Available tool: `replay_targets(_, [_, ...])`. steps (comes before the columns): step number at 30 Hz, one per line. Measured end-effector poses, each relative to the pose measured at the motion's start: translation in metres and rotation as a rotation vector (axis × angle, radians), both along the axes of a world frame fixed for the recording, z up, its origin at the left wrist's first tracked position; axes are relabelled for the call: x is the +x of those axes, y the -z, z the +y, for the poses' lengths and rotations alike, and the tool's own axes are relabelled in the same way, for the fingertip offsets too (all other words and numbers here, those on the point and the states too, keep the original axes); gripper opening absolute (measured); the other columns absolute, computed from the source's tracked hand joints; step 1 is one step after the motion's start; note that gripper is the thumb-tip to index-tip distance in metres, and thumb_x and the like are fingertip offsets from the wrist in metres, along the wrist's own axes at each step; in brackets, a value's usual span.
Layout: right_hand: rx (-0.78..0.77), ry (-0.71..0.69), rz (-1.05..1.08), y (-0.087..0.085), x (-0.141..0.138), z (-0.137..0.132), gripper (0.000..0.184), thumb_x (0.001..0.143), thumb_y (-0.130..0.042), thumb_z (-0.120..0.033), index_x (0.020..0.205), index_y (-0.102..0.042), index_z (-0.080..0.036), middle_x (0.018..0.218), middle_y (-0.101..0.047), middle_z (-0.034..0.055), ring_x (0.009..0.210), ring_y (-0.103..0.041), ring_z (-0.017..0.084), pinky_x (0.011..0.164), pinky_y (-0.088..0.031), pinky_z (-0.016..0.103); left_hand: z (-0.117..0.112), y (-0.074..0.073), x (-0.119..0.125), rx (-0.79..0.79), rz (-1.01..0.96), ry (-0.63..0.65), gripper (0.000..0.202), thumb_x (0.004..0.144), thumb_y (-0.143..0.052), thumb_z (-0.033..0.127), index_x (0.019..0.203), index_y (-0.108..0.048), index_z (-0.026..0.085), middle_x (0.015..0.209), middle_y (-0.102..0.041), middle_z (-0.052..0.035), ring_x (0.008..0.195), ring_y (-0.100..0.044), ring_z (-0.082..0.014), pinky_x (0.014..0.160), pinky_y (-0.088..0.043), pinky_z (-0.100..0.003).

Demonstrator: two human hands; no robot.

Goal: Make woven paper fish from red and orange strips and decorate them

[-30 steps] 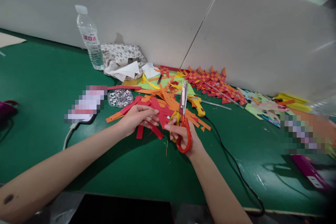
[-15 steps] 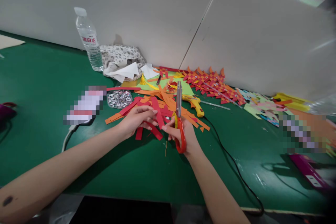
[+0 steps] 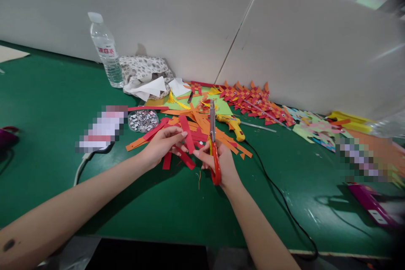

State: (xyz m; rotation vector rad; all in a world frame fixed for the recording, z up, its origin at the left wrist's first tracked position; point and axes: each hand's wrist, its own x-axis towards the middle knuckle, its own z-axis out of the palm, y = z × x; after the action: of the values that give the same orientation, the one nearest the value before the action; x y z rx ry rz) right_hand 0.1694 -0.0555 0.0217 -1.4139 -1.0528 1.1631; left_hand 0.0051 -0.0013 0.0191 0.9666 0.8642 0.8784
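Note:
My left hand (image 3: 160,145) is closed, with a red paper strip (image 3: 186,130) pinched between thumb and fingers. My right hand (image 3: 227,163) is wrapped round the red-handled scissors (image 3: 217,162), whose blades point away from me and look closed. Its thumb and fingertips also touch the strip's near end. Under both hands lies a loose pile of orange paper strips (image 3: 207,124) and red ones. Beside the pile, left of the hands, a clear box (image 3: 143,121) holds many small googly eyes.
A yellow glue gun (image 3: 234,125) lies right of the scissors, its black cord (image 3: 278,196) running to the front edge. Woven red-orange paper fish (image 3: 253,100) lie by the wall. A water bottle (image 3: 106,50), a patterned tissue pouch (image 3: 144,71) and a phone (image 3: 104,128) are at left.
Both hands, the strip and the scissors keep nearly the same pose. The whole view has shifted very slightly.

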Motion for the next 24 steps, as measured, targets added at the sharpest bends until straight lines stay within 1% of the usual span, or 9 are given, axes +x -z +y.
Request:
replay_targets(2, [0.042, 0.056, -0.134, 0.001, 0.004, 0.001, 0.034, 0.058, -0.076, -0.039, 0.071, -0.052, -0.020, 0.063, -0.057, -0.0052, 0.043, -0.047, 0.008, 0.045, -0.045, 0.025, 0.003, 0.000, -0.001, 0.000, -0.005, -0.056, 0.024, 0.070, -0.073, 0.033, 0.077, -0.056, 0.017, 0.059, -0.060, 0.0035, 0.052, -0.062, -0.0094, 0.042, -0.044, -0.015])
replay_targets(3, [0.070, 0.093, -0.254, 0.000, 0.007, 0.002, 0.031, 0.060, -0.074, -0.040, 0.071, -0.053, -0.019, 0.064, -0.057, -0.0039, 0.047, -0.048, 0.010, 0.048, -0.045, 0.026, 0.004, 0.000, -0.002, -0.001, -0.004, -0.080, 0.024, 0.069, -0.073, 0.033, 0.076, -0.056, 0.017, 0.059, -0.060, 0.0037, 0.051, -0.062, -0.0091, 0.042, -0.044, -0.014])
replay_targets(6, [0.175, 0.198, -0.721, -0.001, 0.015, 0.005, 0.027, 0.064, -0.069, -0.042, 0.070, -0.057, -0.018, 0.069, -0.058, 0.0009, 0.061, -0.053, 0.016, 0.057, -0.044, 0.029, 0.007, -0.002, -0.004, 0.009, 0.017, -0.112, 0.023, 0.068, -0.072, 0.031, 0.074, -0.056, 0.017, 0.056, -0.058, 0.0039, 0.050, -0.060, -0.0094, 0.041, -0.043, -0.015])
replay_targets(8, [0.215, 0.238, -0.974, 0.000, 0.019, 0.006, 0.025, 0.067, -0.066, -0.040, 0.074, -0.059, -0.018, 0.077, -0.060, 0.0048, 0.069, -0.055, 0.020, 0.062, -0.043, 0.032, 0.009, -0.003, -0.005, 0.030, 0.027, -0.132, 0.021, 0.068, -0.070, 0.031, 0.073, -0.055, 0.017, 0.052, -0.056, 0.0043, 0.048, -0.059, -0.0096, 0.040, -0.041, -0.014])
replay_targets(10, [0.209, 0.251, -1.117, 0.002, 0.023, 0.008, 0.026, 0.070, -0.063, -0.038, 0.083, -0.062, -0.017, 0.087, -0.061, 0.0084, 0.078, -0.057, 0.023, 0.066, -0.044, 0.033, 0.012, -0.004, -0.007, 0.049, 0.023, -0.159, 0.020, 0.068, -0.069, 0.030, 0.070, -0.053, 0.018, 0.049, -0.054, 0.0048, 0.046, -0.056, -0.0090, 0.038, -0.039, -0.014])
replay_targets(14, [0.176, 0.202, -1.202, 0.008, 0.029, 0.009, 0.034, 0.069, -0.061, -0.037, 0.095, -0.063, -0.015, 0.096, -0.062, 0.0110, 0.092, -0.058, 0.027, 0.076, -0.046, 0.037, 0.020, -0.002, -0.011, 0.064, -0.031, -0.272, 0.018, 0.067, -0.065, 0.028, 0.067, -0.050, 0.019, 0.049, -0.047, 0.0074, 0.042, -0.049, -0.0073, 0.037, -0.039, -0.014])
replay_targets(17, [0.171, 0.181, -1.191, 0.008, 0.030, 0.009, 0.038, 0.067, -0.062, -0.034, 0.100, -0.063, -0.015, 0.100, -0.062, 0.0114, 0.097, -0.057, 0.028, 0.080, -0.046, 0.038, 0.024, -0.002, -0.013, 0.054, -0.045, -0.325, 0.015, 0.067, -0.059, 0.028, 0.071, -0.047, 0.020, 0.054, -0.051, 0.0068, 0.044, -0.052, -0.0100, 0.037, -0.043, -0.018])
replay_targets(21, [0.211, 0.232, -1.175, 0.006, 0.030, 0.008, 0.041, 0.066, -0.062, -0.031, 0.103, -0.061, -0.013, 0.103, -0.062, 0.0124, 0.098, -0.056, 0.028, 0.083, -0.046, 0.039, 0.024, -0.005, -0.016, 0.087, -0.016, -0.280, 0.014, 0.067, -0.052, 0.023, 0.075, -0.041, 0.022, 0.058, -0.056, 0.0065, 0.043, -0.053, -0.0112, 0.041, -0.045, -0.022])
replay_targets(24, [0.215, 0.294, -1.187, 0.004, 0.030, 0.007, 0.041, 0.066, -0.062, -0.030, 0.104, -0.060, -0.015, 0.103, -0.061, 0.0110, 0.100, -0.055, 0.029, 0.082, -0.047, 0.040, 0.024, -0.007, -0.021, 0.261, 0.153, -0.151, 0.006, 0.072, -0.048, 0.023, 0.076, -0.043, 0.022, 0.051, -0.051, 0.0074, 0.041, -0.046, -0.0106, 0.043, -0.040, -0.021])
